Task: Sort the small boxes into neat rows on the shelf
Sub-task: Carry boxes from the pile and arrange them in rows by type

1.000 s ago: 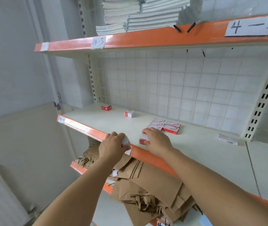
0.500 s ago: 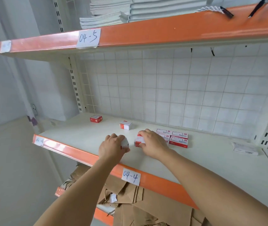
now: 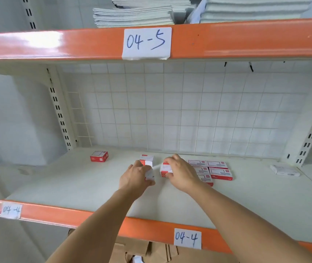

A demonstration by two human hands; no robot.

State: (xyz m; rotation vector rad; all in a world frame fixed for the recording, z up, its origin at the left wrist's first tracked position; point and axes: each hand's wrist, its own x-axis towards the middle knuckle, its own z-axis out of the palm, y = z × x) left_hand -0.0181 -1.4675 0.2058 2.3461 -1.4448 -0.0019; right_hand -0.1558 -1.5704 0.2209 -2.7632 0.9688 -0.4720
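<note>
Head view puts you partway through: a block of red-and-white boxes (image 3: 211,168) already lies in neat rows on the shelf (image 3: 75,186), toward the back right. Still loose are a red box (image 3: 99,156) far to the left, a white-topped box (image 3: 146,160) just behind your left hand (image 3: 135,177), and a pale packet (image 3: 284,169) well off to the right. Your left hand's fingers are curled round a small white box (image 3: 150,174). Your right hand (image 3: 180,172) has its fingers clamped on another box (image 3: 166,168), seemingly resting on the shelf just beside the rows. Both arms reach forward.
</note>
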